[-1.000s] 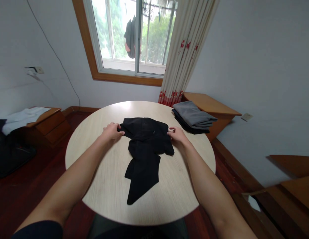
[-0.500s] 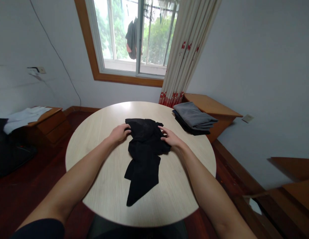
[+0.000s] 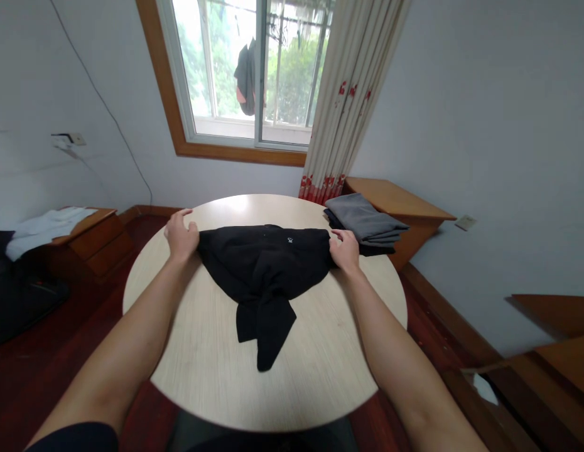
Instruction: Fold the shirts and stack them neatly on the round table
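A black garment [image 3: 268, 263] with a small white logo lies on the round pale table [image 3: 216, 370]. Its far edge is stretched wide from side to side, while the near part hangs together in bunched folds that end in two pointed flaps. My left hand [image 3: 181, 237] grips the garment's far left corner, thumb and fingers closed on the cloth. At the opposite corner, my right hand [image 3: 345, 249] pinches the cloth too. Whether the garment is a shirt or trousers, I cannot tell.
Folded grey and black clothes [image 3: 365, 220] are stacked at the table's back right, close to my right hand. Behind them stands a wooden cabinet [image 3: 395, 194]. A curtain [image 3: 353, 94] hangs beside the window. White cloth [image 3: 47, 229] lies on a low cabinet at left.
My hands have moved apart, the left one leftward and the right one slightly rightward. Between them the crumpled garment has spread wide, and its logo now shows. Its near end has drawn back a little.
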Available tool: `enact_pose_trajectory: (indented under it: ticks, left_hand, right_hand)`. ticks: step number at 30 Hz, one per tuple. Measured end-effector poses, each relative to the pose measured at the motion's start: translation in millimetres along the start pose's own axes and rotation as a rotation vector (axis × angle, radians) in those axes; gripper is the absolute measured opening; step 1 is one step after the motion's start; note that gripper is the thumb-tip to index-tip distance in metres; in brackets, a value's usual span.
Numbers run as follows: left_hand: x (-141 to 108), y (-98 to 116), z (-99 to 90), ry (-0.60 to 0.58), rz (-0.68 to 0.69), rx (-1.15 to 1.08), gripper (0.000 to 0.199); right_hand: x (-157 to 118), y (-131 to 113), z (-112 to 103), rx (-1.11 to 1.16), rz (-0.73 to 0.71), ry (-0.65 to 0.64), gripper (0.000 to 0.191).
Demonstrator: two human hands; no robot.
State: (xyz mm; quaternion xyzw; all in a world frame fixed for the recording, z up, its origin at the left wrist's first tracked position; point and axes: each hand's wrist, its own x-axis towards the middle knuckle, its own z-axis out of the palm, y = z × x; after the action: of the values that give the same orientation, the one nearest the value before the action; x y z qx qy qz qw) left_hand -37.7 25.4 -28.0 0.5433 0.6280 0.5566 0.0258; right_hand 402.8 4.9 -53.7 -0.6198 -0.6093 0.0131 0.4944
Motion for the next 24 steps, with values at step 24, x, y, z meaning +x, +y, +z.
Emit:
enact_pose_trajectory:
  ticks: [24]
  left_hand:
    - [-76.7,96.9,12.2,-1.833,0.342,-0.201,0.032]
  right_hand:
    - [-35.7,-82.6,-11.0,0.313,0.126,-1.610,0.065]
